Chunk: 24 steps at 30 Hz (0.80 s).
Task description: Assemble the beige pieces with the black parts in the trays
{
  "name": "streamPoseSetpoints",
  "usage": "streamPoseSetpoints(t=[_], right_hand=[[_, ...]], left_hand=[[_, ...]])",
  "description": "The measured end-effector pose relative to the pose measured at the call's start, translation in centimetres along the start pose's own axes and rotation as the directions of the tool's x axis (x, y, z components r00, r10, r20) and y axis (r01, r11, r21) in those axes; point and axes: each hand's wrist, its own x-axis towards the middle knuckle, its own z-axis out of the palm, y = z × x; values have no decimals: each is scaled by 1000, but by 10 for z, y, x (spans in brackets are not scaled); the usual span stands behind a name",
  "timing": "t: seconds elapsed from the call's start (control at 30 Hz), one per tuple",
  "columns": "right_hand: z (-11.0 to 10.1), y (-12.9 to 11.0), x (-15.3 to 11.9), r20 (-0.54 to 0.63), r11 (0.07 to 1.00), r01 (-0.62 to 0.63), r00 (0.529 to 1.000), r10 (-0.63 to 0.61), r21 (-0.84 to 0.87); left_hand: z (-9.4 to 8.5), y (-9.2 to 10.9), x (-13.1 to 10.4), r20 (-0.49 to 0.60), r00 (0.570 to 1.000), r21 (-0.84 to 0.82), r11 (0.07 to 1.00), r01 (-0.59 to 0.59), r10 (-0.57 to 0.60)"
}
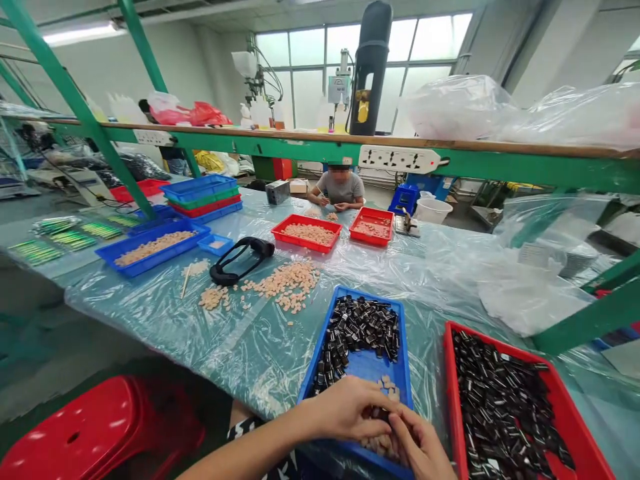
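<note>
My left hand and my right hand meet over the near end of a blue tray. Their fingertips pinch together around small parts; what exactly each holds is hidden by the fingers. The tray holds several small black shiny parts at its far end and several small beige pieces near my hands. To the right a red tray is packed with the same black parts.
Loose beige pieces and a black handle-shaped object lie on the plastic-covered table. Blue and red trays with beige pieces stand farther back. A person sits opposite. A red stool is at lower left.
</note>
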Motion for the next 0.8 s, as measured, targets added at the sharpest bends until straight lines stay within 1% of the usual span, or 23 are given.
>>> streamPoseSetpoints(t=[0.03,0.1,0.13,0.2,0.27,0.33,0.37,0.43,0.5,0.57,0.63,0.73,0.8], right_hand=[[1,-5,0,34,1000,-18,999,18,7],[2,-18,0,44,1000,-31,999,31,-6],[2,-25,0,27,1000,-19,999,19,-23],[2,-35,1,-15,996,34,999,-35,-78],[2,-40,3,-38,978,114,992,-122,-176],[1,-40,5,-42,920,228,966,-254,-319],[1,-39,6,-27,870,295,943,-332,-396],[0,-37,8,31,731,418,877,-479,-540],[-2,-36,7,107,584,494,814,-571,-645],[-5,-36,5,169,477,522,780,-602,-707],[-6,-37,1,211,412,529,768,-605,-742],[-9,-36,-5,212,365,511,761,-613,-778],[-11,-34,-8,194,370,503,759,-621,-781]], left_hand=[[-1,1,-4,-24,998,-124,991,51,-54],[-3,3,-9,-66,976,-365,915,170,-208],[-4,4,-10,-85,956,-453,865,215,-282],[-6,5,-11,-135,916,-528,810,256,-378],[-7,5,-12,-166,895,-526,805,275,-414],[-9,5,-12,-166,891,-509,810,290,-423],[-10,5,-13,-161,891,-501,813,296,-424],[-10,4,-16,-167,895,-461,835,301,-415],[-10,2,-19,-181,899,-408,862,300,-398],[-6,1,-21,-164,905,-381,872,308,-392],[-1,-1,-21,-131,909,-396,862,317,-395],[10,-4,-17,-149,899,-445,839,312,-413],[17,-4,-13,-165,886,-481,819,311,-434]])
